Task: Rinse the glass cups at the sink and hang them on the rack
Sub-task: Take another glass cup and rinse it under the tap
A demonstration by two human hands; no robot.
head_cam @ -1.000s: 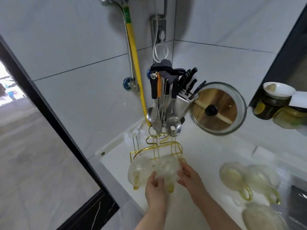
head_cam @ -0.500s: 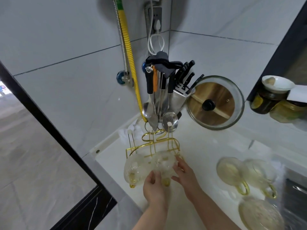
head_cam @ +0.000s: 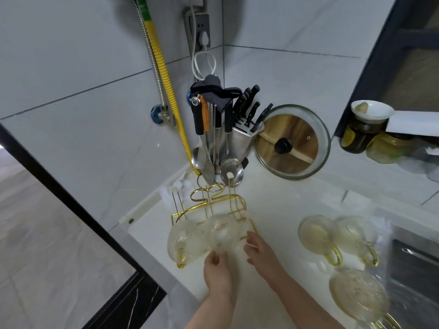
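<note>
A gold wire rack stands on the white counter, with two textured glass cups hanging on its near side. One cup is at the left, the other cup beside it. My left hand is at the lower edge of the second cup, its fingertips curled and pinching the cup there. My right hand lies just right of that cup, its fingers fairly straight and touching the cup and the rack wire. Three more gold-handled glass cups sit to the right: one cup, a second and a nearer one.
A utensil holder and knife block stand behind the rack in the corner. A glass pot lid leans on the wall. The sink is at the far right. Jars sit on a shelf. The counter's left edge is close to the rack.
Both hands have slipped back toward me from the sides of the second cup to its lower edge. That cup stays hanging on the rack.
</note>
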